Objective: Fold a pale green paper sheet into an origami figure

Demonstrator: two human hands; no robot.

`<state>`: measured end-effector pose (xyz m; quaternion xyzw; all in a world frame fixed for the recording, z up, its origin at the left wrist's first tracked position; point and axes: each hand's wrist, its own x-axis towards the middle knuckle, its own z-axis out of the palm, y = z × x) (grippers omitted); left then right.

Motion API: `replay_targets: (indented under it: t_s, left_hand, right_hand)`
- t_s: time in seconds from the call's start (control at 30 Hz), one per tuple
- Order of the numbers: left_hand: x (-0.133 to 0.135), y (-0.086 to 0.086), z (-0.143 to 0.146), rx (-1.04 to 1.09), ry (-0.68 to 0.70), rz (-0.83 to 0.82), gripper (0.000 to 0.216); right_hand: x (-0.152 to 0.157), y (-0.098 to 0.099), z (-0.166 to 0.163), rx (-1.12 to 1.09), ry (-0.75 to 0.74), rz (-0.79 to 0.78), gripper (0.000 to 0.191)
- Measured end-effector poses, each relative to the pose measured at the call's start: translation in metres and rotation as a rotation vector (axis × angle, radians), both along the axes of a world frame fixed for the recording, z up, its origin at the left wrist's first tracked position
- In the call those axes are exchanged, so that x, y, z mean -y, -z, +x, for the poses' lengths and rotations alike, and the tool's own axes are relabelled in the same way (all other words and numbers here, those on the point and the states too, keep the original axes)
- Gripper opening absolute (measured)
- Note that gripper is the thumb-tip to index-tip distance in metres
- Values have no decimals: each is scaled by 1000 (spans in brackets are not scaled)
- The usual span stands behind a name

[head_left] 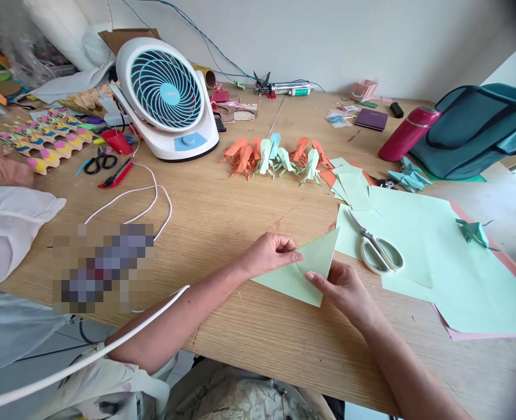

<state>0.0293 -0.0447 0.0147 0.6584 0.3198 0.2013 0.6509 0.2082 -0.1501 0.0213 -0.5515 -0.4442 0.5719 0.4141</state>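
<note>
Between my two hands is a pale green sheet of paper, held just over the table near its front edge and showing a three-cornered outline. My left hand pinches it from the left, thumb on top. On the right, my right hand grips the lower right edge, its thumb on the face and the fingers behind, partly hidden. White-handled scissors lie to the right on larger pale green sheets. Smaller cut green pieces sit behind them.
Folded paper figures in orange, green and blue stand at mid-table. A white fan, black scissors and a red cutter are left, near another person's sleeve. A red bottle and teal bag stand right. A white cable crosses my left arm.
</note>
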Motion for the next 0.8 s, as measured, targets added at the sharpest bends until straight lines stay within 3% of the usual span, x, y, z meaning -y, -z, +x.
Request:
replay_targets:
  t_s: [0.37, 0.5, 0.8]
  left_hand:
    - [5, 1, -1, -43, 94, 49, 40]
    - [4, -2, -2, -39, 87, 39, 41]
    - [2, -2, -3, -52, 106, 22, 37]
  right_hand:
    - [5, 12, -3, 121, 129, -53, 31]
    - [5, 6, -6, 125, 76, -10, 29]
    - [4, 3, -11, 148, 90, -5, 41]
